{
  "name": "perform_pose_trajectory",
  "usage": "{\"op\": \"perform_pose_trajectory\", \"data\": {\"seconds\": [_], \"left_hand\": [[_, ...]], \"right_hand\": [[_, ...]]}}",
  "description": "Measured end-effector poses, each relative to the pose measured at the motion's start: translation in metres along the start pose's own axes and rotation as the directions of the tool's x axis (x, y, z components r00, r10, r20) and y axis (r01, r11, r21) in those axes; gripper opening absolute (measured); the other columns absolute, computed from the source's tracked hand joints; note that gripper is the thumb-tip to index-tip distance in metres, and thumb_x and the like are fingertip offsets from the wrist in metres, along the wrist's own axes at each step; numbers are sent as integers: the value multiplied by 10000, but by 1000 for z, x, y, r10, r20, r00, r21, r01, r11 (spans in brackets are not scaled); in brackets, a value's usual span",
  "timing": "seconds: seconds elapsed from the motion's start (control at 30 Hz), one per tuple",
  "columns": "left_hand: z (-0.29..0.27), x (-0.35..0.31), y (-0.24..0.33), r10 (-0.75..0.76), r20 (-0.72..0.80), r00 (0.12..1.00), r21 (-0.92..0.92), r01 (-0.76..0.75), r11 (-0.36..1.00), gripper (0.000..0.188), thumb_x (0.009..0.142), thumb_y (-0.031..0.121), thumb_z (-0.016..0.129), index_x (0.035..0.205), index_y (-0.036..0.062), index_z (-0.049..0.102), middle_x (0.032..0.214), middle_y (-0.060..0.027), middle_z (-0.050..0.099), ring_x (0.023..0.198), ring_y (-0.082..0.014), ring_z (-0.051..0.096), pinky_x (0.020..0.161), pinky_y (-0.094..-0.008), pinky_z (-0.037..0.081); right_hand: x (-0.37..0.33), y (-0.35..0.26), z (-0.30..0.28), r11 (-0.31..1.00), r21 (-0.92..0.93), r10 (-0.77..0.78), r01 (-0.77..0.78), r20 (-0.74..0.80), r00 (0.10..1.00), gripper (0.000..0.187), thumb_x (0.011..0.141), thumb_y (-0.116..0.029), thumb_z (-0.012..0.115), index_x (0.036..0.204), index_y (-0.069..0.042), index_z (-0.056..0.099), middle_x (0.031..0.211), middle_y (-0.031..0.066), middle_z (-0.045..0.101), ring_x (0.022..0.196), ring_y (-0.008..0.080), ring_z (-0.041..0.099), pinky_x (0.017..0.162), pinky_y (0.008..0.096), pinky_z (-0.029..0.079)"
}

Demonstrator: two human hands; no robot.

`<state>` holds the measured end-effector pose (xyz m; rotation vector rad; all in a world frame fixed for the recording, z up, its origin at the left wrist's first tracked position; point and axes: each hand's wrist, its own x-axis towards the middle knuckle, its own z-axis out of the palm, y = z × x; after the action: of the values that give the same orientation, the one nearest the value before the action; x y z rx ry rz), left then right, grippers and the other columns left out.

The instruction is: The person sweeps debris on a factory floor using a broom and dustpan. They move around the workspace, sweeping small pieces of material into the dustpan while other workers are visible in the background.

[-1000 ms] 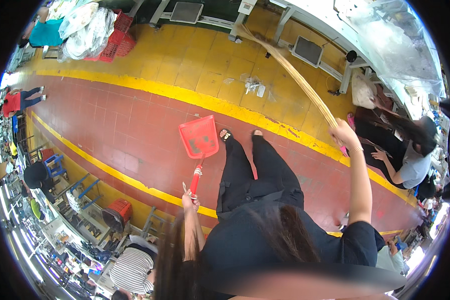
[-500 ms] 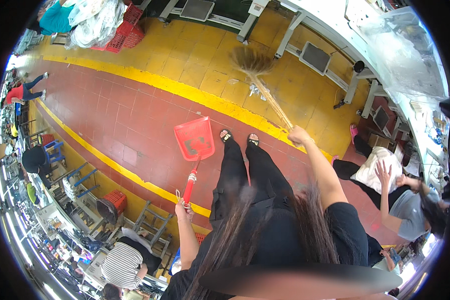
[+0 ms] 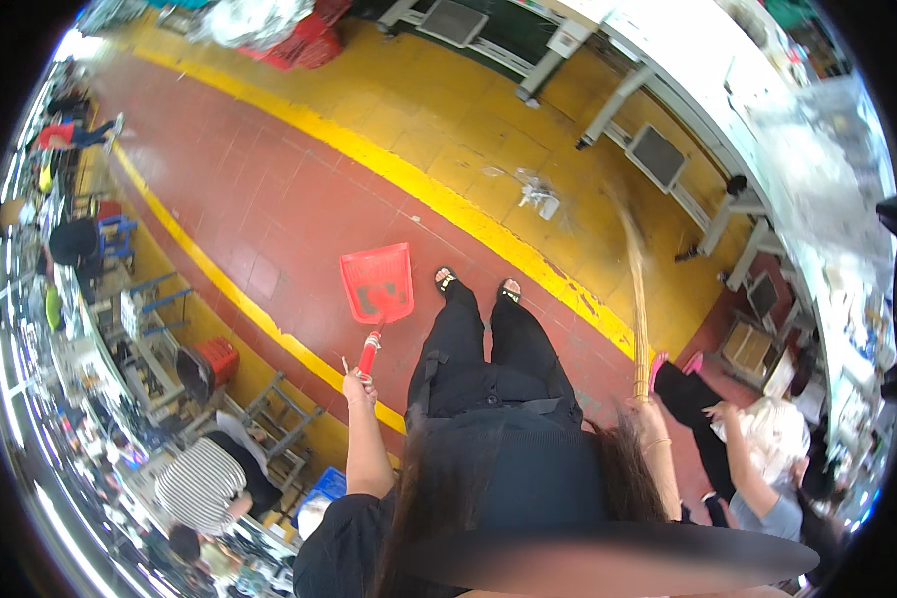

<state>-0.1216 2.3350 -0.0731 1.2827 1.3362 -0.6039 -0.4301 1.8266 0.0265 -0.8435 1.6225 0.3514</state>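
My left hand is closed round the handle of a red dustpan, whose pan is over the red floor left of my feet. Grey dirt marks show in the pan. On my right side, my right hand grips the straw broom near the end of its pale stick. The broom's bristle end is smeared by motion over the yellow floor and points away from me. Scraps of clear and white plastic litter lie on the yellow floor ahead, left of the bristles.
White worktables on metal legs with grey foot pedals line the far right. A seated person with pale cloth is close on my right. Red baskets with plastic bags stand far left. Workstations and stools fill the left.
My right hand has drawn back toward my body, and the broom has swung right, away from the litter. The dustpan has shifted slightly left in the view, still held.
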Motion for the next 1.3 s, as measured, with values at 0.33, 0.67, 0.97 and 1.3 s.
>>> {"op": "perform_pose_trajectory", "data": {"seconds": [0.33,0.67,0.97,1.3], "left_hand": [[-53,23,31,-10,16,1000,-243,14,970,230,843,289,379,665,144,398,425,12,330,292,-108,279,269,-238,207],[-137,86,111,-101,73,992,-184,113,976,112,812,243,451,751,153,424,459,7,372,303,-92,301,277,-210,210],[-226,156,119,129,57,990,143,-136,980,191,849,248,457,694,138,433,451,25,376,299,-92,324,271,-225,220],[-218,145,216,-181,-110,977,-312,139,940,145,825,232,432,706,154,405,458,16,360,302,-95,294,276,-230,210]], "right_hand": [[156,-78,181,679,698,27,-229,287,957,183,749,-30,490,609,-107,401,493,7,408,398,124,399,366,227,367],[71,-78,539,838,397,75,-374,595,800,148,746,-33,482,630,-72,398,523,40,420,436,160,429,423,269,414],[-4,-127,787,902,206,133,-379,704,698,118,790,-74,483,684,-73,432,532,27,447,457,137,461,445,265,433],[-12,-213,707,999,-38,2,26,611,792,66,791,-48,518,850,-56,488,590,-28,458,434,40,409,388,189,388]]}}
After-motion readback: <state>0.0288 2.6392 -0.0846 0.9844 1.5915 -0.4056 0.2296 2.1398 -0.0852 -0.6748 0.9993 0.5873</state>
